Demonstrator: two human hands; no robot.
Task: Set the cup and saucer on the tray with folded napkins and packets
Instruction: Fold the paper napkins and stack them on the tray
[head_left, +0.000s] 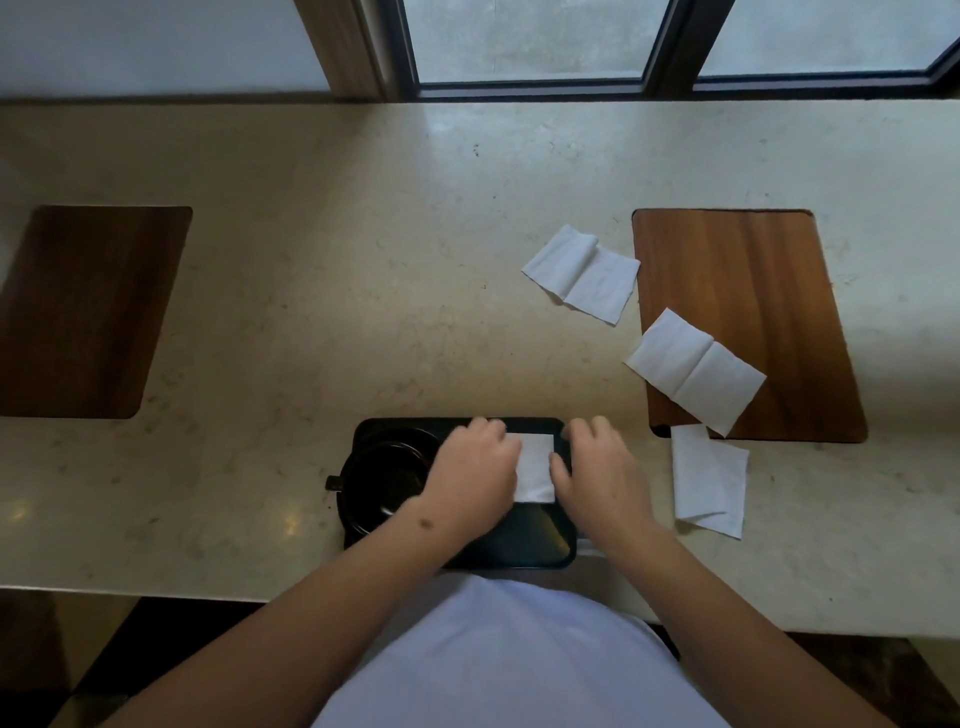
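A black tray (524, 551) lies at the counter's near edge. On its left half stands a black cup (382, 480) on a black saucer (415, 434), the cup's handle pointing left. A folded white napkin (535, 467) lies on the tray's right half. My left hand (470, 467) presses on the napkin's left edge and my right hand (597, 467) on its right edge, fingers curled over the paper. No packets are visible.
Three more white napkins lie to the right: one (582, 273) on the counter, one (696, 371) on a wooden board (743, 270), one (709, 480) just below that board. Another dark wooden board (88, 306) lies at left. A window runs along the back.
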